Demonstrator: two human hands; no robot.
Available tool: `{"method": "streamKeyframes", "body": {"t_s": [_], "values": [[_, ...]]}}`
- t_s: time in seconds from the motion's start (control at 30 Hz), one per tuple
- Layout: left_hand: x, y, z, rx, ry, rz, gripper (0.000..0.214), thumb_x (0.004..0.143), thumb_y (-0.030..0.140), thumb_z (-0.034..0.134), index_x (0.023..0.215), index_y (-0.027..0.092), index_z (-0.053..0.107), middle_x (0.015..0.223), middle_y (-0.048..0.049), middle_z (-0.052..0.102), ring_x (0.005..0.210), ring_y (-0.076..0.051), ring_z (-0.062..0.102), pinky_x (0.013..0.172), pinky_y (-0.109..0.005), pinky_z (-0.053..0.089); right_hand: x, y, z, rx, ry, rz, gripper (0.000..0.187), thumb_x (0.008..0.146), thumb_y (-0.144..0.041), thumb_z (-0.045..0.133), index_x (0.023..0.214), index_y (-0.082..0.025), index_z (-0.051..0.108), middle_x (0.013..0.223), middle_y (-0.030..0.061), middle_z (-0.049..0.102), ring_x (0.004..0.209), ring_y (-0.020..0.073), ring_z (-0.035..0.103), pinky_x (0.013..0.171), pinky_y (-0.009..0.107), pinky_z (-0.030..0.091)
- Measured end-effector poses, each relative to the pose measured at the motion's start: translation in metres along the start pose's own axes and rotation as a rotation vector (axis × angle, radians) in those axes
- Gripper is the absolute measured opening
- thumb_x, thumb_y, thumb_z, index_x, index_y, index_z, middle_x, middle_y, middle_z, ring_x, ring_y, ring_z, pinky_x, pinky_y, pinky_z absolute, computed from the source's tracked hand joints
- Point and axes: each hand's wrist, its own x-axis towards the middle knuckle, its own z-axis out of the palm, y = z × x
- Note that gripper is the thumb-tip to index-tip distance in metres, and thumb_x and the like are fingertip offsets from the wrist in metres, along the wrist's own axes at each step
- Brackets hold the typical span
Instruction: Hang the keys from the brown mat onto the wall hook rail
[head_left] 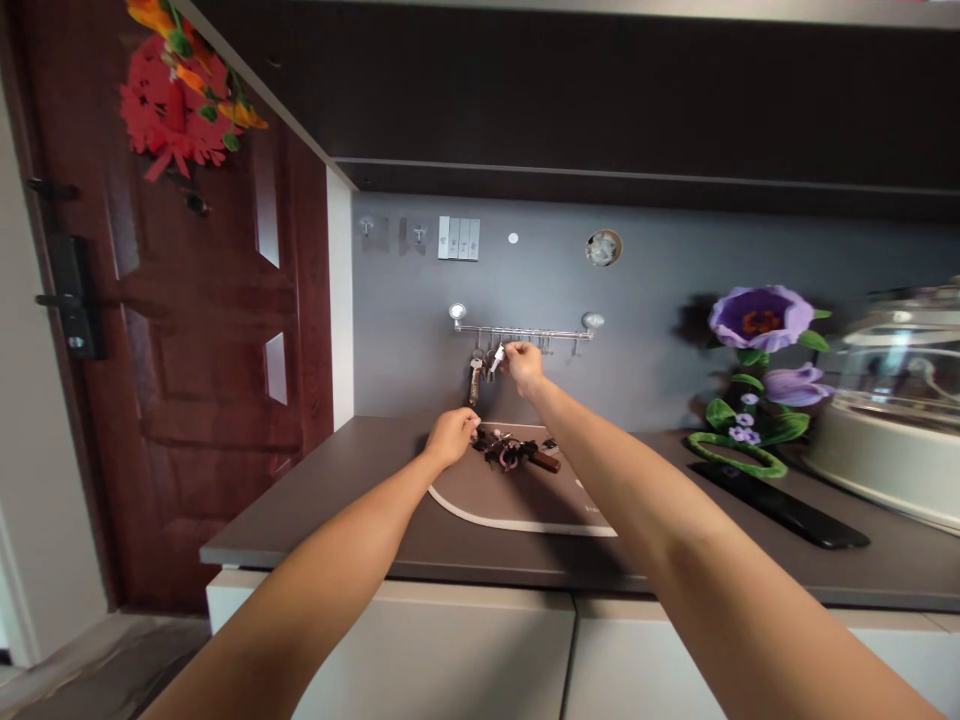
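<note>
My right hand [523,367] is raised to the metal hook rail [525,333] on the grey wall. Its fingertips are pinched on a bunch of keys [497,357] just under the hooks; whether the ring sits on a hook is hard to see. Left of it, another key bunch with a long tag [475,380] hangs from the rail. Lower down, my left hand [451,437] has its fingers closed at the left end of a pile of keys and fobs [514,452]. What those fingers hold, if anything, cannot be made out. The pile lies on a brown mat [487,505] with a pale rim.
Purple fabric flowers [761,320] stand right on the counter [300,500], behind a long black object [787,510]. Beside them is a white-based appliance with a clear dome [892,450]. A dark shelf [600,100] overhangs the counter. A red-brown door [210,330] stands left.
</note>
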Motion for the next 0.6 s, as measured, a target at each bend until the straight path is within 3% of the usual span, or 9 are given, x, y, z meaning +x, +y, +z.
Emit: {"method": "streamKeyframes", "body": {"t_s": [0.27,0.6], "values": [[0.002,-0.003,0.003,-0.036,0.007,-0.004,0.022,0.079,0.025,0.040,0.073,0.016,0.060,0.066,-0.0010,0.064,0.058,-0.010,0.055,0.057,-0.021,0.039,0.011,0.005,0.008,-0.032,0.087,0.043,0.012,0.078,-0.014,0.044,0.067,-0.016,0.049,0.059,-0.0023,0.052,0.050,0.0057,0.048,0.050,0.018,0.044],[0.004,-0.005,0.004,-0.039,0.015,0.006,0.022,0.079,0.025,0.041,0.073,0.016,0.060,0.066,-0.0011,0.064,0.058,-0.011,0.055,0.058,-0.021,0.039,0.011,0.015,0.009,-0.039,0.080,0.068,0.012,0.078,-0.014,0.044,0.067,-0.016,0.049,0.065,-0.0001,0.054,0.051,0.0059,0.051,0.051,0.019,0.046]]}}
